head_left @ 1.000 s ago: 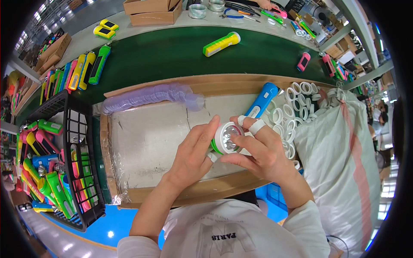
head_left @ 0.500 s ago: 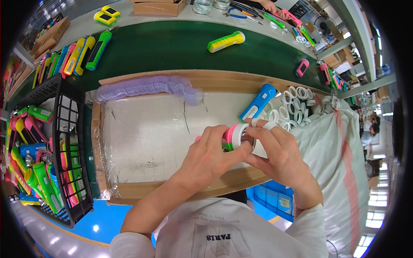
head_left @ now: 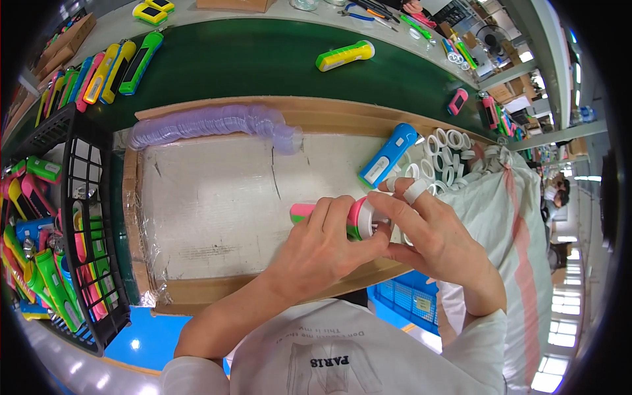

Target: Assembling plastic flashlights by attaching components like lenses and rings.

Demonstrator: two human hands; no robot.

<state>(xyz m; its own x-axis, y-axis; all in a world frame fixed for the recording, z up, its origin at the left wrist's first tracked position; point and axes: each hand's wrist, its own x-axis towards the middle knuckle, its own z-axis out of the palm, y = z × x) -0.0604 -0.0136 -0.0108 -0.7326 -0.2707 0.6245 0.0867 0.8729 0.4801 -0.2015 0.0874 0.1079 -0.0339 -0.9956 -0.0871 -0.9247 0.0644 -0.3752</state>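
My left hand [head_left: 322, 240] is wrapped round a pink and green flashlight [head_left: 303, 212], held over the tray with its head to the right. A white ring [head_left: 367, 220] rims that head. My right hand [head_left: 431, 237] grips the head with thumb and fingers, partly hiding its front. White bands [head_left: 415, 191] circle some of its fingers. Beyond the hands lies a blue flashlight [head_left: 390, 157], slanted against several loose white rings [head_left: 447, 158]. A long row of clear, purplish discs [head_left: 204, 125] runs along the tray's far left side.
The cardboard-edged tray [head_left: 217, 297] sits before me. A black basket [head_left: 99, 263] of colourful flashlights stands left, a white sack [head_left: 500, 263] right. A yellow flashlight [head_left: 343, 56] lies on the green belt [head_left: 250, 59]; more flashlights line its left end. A blue crate [head_left: 408, 303] is below.
The flashlight has turned slightly, so more of its pink end shows left of my left hand. My right fingers have shifted over its head. The whole view has shifted a little.
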